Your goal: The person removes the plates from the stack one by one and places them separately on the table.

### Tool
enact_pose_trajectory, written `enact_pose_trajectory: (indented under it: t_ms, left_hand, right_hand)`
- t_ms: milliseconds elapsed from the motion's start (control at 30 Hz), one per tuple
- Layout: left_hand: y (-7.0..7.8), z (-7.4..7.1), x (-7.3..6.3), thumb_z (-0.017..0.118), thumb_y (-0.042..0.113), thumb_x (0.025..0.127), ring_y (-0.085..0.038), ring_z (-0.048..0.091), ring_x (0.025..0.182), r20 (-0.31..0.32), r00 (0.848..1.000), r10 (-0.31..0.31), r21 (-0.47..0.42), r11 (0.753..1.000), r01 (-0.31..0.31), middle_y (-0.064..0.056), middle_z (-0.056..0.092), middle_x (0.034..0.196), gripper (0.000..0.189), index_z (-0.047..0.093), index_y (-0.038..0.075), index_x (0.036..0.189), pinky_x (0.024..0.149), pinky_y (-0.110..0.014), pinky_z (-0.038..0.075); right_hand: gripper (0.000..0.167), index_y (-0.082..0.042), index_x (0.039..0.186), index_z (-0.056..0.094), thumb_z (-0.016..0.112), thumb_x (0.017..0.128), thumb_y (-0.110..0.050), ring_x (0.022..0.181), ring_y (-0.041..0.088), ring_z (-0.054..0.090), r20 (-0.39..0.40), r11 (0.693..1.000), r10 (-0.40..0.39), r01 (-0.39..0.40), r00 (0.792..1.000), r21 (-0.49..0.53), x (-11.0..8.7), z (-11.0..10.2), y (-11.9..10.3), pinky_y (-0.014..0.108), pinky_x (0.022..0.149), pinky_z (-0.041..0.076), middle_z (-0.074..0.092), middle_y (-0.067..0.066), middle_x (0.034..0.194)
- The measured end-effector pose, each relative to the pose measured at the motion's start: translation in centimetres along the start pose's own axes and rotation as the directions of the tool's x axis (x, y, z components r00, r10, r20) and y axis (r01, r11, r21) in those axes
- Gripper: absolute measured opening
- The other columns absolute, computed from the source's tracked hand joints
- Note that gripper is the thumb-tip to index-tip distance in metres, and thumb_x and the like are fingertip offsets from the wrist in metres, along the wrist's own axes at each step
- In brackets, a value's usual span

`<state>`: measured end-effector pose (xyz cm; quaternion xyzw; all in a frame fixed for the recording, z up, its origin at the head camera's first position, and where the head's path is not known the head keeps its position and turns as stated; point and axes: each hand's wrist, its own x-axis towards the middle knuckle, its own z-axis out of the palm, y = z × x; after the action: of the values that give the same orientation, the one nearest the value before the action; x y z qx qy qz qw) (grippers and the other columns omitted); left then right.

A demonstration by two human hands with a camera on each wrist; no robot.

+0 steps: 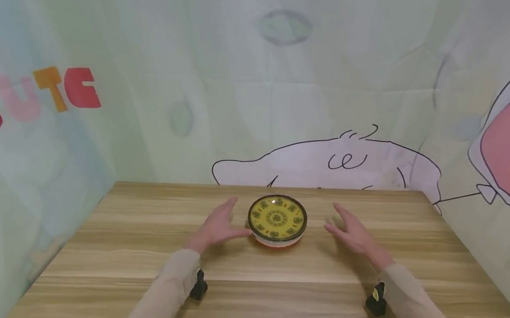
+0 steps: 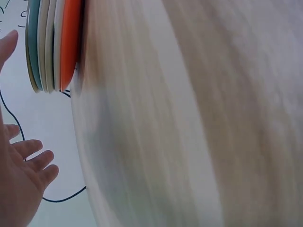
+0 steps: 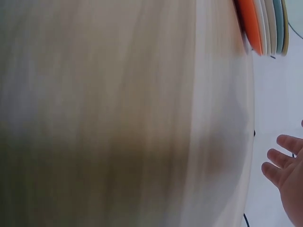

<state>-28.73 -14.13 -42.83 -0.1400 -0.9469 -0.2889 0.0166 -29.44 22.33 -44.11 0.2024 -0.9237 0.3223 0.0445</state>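
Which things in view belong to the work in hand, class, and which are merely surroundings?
Part of the work:
- stacked dishes, yellow patterned one on top
- left hand and right hand, either side of them

Surroundings:
- wooden table
- printed backdrop
- black wrist devices

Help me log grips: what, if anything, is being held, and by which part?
Nothing is held: the left hand and right hand flank the stack of plates, and neither grips it.

I read the top plate (image 1: pixel 277 218) as yellow, dark-rimmed, printed with dark motifs in rings. Along the plate stack (image 2: pixel 50 47) I register teal, cream, white and orange bands. Tabletop (image 1: pixel 286 307): brown, wood-grain streaks. Sleeves (image 1: pixel 165 289): beige.
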Motion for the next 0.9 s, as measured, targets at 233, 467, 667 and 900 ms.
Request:
enact_pose_trajectory:
  t_ms: [233,467,667,900]
  left_hand:
    - [1.0,0.6,0.0,0.076,0.051,0.063,-0.031,0.027,0.132,0.009,1.0,-0.004,-0.07,0.997,0.005,-0.012,0.024,0.148,0.108,0.02,0.006,0.144,0.108,-0.047,0.024]
    - [1.3,0.9,0.2,0.081,0.042,0.06,-0.033,0.043,0.121,0.007,1.0,-0.019,-0.181,0.983,0.02,-0.014,0.033,0.143,0.106,0.025,0.008,0.143,0.099,-0.048,0.037]
    - [1.2,1.5,0.6,0.083,0.036,0.06,-0.032,0.045,0.12,0.039,0.998,-0.039,-0.279,0.959,0.048,-0.015,0.036,0.141,0.104,0.026,0.01,0.143,0.099,-0.047,0.038]
    - [1.4,1.5,0.7,0.083,0.034,0.06,-0.031,0.048,0.117,0.082,0.995,-0.055,-0.343,0.936,0.08,-0.015,0.034,0.142,0.101,0.028,0.01,0.142,0.098,-0.045,0.04]
  right_hand:
    - [0.08,-0.001,0.143,0.019,0.056,0.086,-0.043,0.125,0.043,0.032,0.008,0.993,0.049,-0.05,0.999,0.105,0.4,1.0,-1.0,0.06,0.102,0.025,0.032,0.026,0.139]
    - [0.08,-0.005,0.142,0.024,0.062,0.082,-0.041,0.118,0.039,0.042,0.031,0.986,0.073,-0.076,0.997,0.15,1.0,1.9,-1.7,0.056,0.096,0.035,0.039,0.024,0.135]
    - [0.079,-0.003,0.141,0.026,0.063,0.082,-0.039,0.115,0.038,0.045,0.048,0.976,0.059,-0.067,0.997,0.205,1.4,2.3,-2.1,0.053,0.095,0.039,0.041,0.024,0.131]
    - [0.074,-0.002,0.138,0.032,0.064,0.082,-0.037,0.11,0.036,0.049,0.062,0.97,0.061,-0.074,0.996,0.232,1.9,2.5,-2.8,0.049,0.092,0.043,0.046,0.023,0.125]
